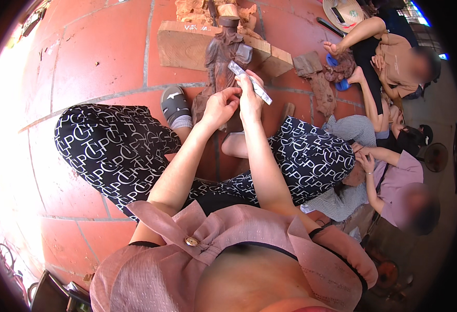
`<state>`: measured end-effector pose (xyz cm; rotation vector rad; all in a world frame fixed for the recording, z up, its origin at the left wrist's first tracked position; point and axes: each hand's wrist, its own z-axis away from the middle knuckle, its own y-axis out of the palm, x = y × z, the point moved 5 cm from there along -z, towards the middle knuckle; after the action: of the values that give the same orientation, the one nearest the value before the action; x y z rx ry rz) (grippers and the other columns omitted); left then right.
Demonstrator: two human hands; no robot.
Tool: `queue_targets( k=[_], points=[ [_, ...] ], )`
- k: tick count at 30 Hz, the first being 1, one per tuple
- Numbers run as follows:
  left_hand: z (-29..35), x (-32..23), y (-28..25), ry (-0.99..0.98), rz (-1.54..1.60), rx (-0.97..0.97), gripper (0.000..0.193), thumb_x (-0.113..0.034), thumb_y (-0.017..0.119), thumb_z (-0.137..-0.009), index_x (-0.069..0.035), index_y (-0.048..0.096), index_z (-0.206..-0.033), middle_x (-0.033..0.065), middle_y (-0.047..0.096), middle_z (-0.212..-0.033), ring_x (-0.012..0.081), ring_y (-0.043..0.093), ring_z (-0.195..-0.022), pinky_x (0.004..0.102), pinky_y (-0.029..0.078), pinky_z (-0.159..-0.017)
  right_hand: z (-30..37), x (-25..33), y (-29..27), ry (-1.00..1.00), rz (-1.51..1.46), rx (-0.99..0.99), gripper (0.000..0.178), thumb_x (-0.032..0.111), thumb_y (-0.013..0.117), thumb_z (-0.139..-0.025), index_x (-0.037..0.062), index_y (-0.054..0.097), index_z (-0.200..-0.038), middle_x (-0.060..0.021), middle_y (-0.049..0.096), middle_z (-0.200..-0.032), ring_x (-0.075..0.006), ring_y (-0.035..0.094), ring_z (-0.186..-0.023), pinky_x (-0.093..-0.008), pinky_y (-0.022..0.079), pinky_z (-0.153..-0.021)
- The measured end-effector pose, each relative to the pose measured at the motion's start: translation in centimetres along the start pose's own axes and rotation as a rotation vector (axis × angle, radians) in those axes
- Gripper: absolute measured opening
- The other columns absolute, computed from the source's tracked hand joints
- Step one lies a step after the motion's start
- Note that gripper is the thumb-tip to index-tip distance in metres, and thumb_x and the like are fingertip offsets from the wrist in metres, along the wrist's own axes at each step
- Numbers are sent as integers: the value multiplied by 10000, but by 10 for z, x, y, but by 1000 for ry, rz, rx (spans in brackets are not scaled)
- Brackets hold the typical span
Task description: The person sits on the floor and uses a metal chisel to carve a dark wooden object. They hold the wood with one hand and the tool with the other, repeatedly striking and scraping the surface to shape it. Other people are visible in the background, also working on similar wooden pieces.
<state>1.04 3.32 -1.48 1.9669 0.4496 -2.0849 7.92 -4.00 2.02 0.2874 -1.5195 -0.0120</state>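
Gripping file [249, 82], right hand [250, 99]; left hand [219, 108] steadies figure [220, 57].

wooden figure [219, 62]: dark brown, upright on floor | sanding strip [249, 82]: grey, flat, tilted against figure

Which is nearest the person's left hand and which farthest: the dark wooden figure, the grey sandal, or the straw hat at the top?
From the left hand, in the head view:
1. Dark wooden figure: just beyond the fingers, apparently touching.
2. Grey sandal: to its left, on the red tiles.
3. Straw hat: far upper right.
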Motion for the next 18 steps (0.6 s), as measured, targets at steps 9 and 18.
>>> queue_targets(
  k=[9,18],
  points=[
    [1,-4,-2,-7,-52,2,323,-40,570,-777,-32,605,-1098,100,667,-802,199,643,-743,320,491,-712,-3,-2,3,27,-10,-50,239,133,585,-887,-43,530,-1039,-113,612,-951,-153,595,-819,-266,474,-776],
    [3,-2,-1,-19,-4,10,272,-30,559,-772,-27,615,-1038,88,672,-795,199,648,-748,320,493,-703,-3,-7,-4,149,-17,1,316,193,570,-910,-25,499,-1127,-124,631,-956,-179,603,-925,-313,476,-827]
  ],
)
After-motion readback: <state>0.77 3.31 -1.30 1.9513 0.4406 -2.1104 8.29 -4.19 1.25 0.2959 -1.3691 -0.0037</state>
